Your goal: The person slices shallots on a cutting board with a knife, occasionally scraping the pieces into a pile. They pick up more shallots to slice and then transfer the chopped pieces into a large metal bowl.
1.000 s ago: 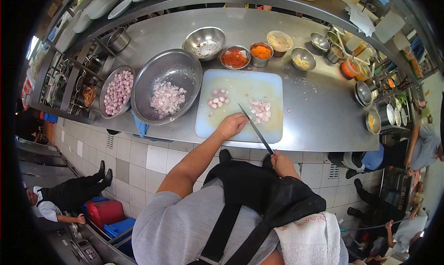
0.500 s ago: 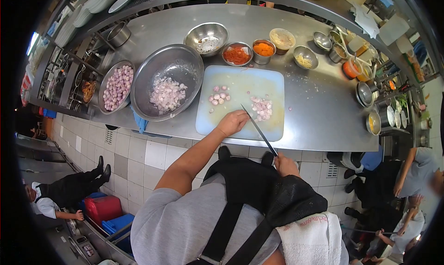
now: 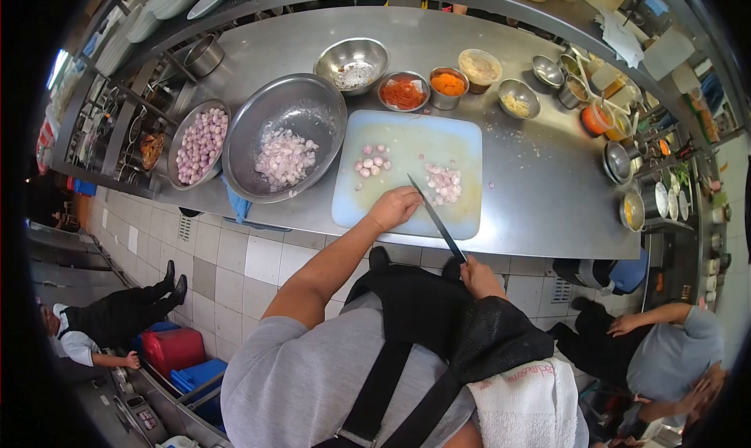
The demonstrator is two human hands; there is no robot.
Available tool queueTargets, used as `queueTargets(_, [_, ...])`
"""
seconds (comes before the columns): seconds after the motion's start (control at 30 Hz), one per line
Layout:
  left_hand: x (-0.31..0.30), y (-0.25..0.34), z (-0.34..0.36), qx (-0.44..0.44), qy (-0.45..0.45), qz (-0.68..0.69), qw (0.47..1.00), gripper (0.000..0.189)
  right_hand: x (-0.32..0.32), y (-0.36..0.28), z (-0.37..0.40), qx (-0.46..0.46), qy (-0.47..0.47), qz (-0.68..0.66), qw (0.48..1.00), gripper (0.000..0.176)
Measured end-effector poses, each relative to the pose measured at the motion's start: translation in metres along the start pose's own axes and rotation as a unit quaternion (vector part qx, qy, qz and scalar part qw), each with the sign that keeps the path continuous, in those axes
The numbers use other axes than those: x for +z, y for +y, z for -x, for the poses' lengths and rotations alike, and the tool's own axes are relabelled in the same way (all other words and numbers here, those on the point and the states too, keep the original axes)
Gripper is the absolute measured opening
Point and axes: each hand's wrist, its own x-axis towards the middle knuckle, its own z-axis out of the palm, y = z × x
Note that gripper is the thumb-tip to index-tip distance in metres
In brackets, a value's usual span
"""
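My right hand [image 3: 480,277] is closed round the handle of a long kitchen knife [image 3: 440,224], its blade slanting up across the front edge of a white cutting board [image 3: 399,135]. On the board, beside the blade, my left hand [image 3: 395,207] has its fingers bunched together; whatever is under them is hidden. Several whole peeled shallots [image 3: 371,165] lie beyond my left hand. To the right of the blade is a pile of cut shallots [image 3: 443,184]. A large metal bowl [image 3: 242,127] left of the board contains sliced shallots [image 3: 285,159].
A basin of whole shallots [image 3: 201,147] stands at the far left. Behind the board are a metal bowl [image 3: 352,53], a bowl of red strips [image 3: 403,94] and an orange-filled pot [image 3: 447,84]. One person [image 3: 117,315] is at lower left, others at lower right [image 3: 673,346].
My right hand and the knife handle have shifted slightly up and left, while the left hand stays in place. At the lower right, a person in grey has moved.
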Motion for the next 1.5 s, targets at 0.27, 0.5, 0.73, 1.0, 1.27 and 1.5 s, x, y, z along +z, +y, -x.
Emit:
queueTargets(0.27, [-0.027,-0.002,-0.017,-0.078,0.06,-0.055,0.994,0.022,-0.036,-0.024,0.0,0.036,0.046,-0.062,0.996,0.03])
queueTargets(0.5, [-0.062,-0.042,-0.041,-0.161,-0.016,-0.235,0.958,0.034,-0.029,-0.003,0.02,0.021,-0.05,-0.061,0.997,0.032])
queueTargets(0.73, [-0.053,-0.02,-0.037,-0.176,0.011,-0.112,0.978,0.026,-0.018,0.014,0.021,0.05,-0.06,-0.064,0.995,0.033])
queueTargets(1.0, [-0.016,0.014,-0.013,-0.103,-0.04,-0.024,0.994,0.019,-0.011,0.019,0.007,0.056,-0.056,-0.078,0.994,0.036])
queueTargets(1.27, [-0.023,0.027,-0.017,-0.185,-0.052,0.029,0.981,0.012,0.001,0.023,0.003,0.042,-0.039,-0.096,0.994,0.037])
queueTargets(1.5, [-0.02,0.01,-0.026,-0.241,-0.172,-0.012,0.955,0.016,0.009,0.031,-0.001,0.06,-0.064,-0.092,0.992,0.037])
